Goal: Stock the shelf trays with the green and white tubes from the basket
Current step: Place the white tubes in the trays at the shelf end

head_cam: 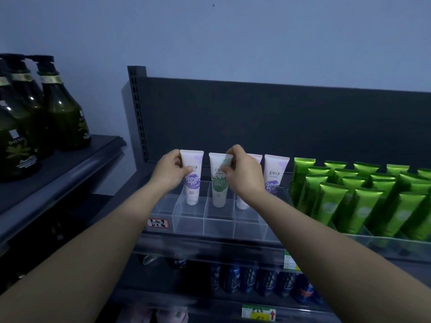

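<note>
On the middle shelf, at about twelve o'clock from the person, a clear tray [219, 223] split into compartments holds a back row of tubes standing cap down. The left hand [171, 172] has its fingers curled round the upper part of a white tube with a purple label [193, 183]. The right hand [242, 173] pinches the flat top end of the green and white tube [219, 190], in the next compartment toward three o'clock. Both tubes seem to reach the tray floor, so I judge this to be the seating step. The risk lies in letting go: each tube is tall, rests on a small cap and leans against nothing firm, so an early release could tip it forward into the front compartments. The right wrist also covers part of another purple tube [242, 205] on its three o'clock side, and a careless pull-back could knock that one into its neighbour [275, 176]. The basket is out of view.
</note>
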### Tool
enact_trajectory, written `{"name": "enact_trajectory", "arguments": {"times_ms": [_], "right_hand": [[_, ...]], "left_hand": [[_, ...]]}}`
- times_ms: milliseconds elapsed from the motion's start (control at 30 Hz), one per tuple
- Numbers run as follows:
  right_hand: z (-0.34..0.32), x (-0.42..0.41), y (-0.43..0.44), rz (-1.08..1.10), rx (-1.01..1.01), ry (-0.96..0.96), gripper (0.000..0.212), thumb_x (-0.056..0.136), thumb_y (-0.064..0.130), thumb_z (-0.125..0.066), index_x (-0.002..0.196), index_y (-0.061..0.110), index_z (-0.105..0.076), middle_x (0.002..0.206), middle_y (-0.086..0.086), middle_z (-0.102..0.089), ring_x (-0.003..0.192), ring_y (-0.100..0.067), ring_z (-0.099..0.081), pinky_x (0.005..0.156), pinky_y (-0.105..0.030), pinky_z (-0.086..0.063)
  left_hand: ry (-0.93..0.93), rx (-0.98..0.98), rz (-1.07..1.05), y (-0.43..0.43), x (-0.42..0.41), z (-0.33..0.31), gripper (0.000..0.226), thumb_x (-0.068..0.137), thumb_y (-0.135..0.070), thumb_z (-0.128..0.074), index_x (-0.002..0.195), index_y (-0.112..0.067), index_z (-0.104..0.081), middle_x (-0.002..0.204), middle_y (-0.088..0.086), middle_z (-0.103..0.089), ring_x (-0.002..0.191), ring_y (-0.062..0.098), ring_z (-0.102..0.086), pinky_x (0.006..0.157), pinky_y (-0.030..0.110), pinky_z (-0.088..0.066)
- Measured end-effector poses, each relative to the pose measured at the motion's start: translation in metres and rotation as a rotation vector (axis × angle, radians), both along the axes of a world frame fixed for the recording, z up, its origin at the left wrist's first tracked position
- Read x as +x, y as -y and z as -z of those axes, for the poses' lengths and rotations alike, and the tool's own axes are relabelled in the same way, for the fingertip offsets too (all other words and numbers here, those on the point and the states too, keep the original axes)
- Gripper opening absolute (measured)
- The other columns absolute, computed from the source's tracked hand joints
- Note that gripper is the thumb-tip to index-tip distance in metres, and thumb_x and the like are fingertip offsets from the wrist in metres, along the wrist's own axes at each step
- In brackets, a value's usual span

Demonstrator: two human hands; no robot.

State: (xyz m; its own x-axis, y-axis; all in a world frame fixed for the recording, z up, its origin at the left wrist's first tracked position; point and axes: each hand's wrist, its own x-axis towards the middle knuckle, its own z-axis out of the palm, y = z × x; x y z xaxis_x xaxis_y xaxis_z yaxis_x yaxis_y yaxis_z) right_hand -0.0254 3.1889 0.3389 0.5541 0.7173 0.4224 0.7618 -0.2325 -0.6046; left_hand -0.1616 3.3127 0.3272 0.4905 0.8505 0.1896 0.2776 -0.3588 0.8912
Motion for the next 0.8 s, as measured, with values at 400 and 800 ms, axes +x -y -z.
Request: {"name": "enact_trajectory", "arguments": {"times_ms": [400,800], "right_hand": [[-0.008,0.002,0.006,0.023,-0.147,0.218,0.036,0.090,0.013,-0.055,0.124,0.023,-0.049,0.106,-0.004,-0.064,0.093,-0.028,-0.060,0.070,-0.036,-0.049],[-0.016,-0.003,0.021,-0.012,-0.106,0.366,0.048,0.090,0.009,-0.053,0.136,0.022,-0.047,0.133,-0.002,-0.052,0.105,-0.031,-0.059,0.076,-0.038,-0.051]], "left_hand": [[-0.129,0.107,-0.045,0.010,0.000,-0.005,0.053,0.084,-0.007,-0.067,0.131,-0.019,-0.044,0.093,-0.004,-0.058,0.091,0.019,-0.060,0.080,0.033,-0.047],[-0.297,0.468,-0.088,0.030,-0.002,-0.019,0.073,0.088,-0.014,-0.063,0.149,-0.014,-0.022,0.147,0.010,-0.035,0.134,0.027,-0.035,0.106,0.038,-0.033]]}}
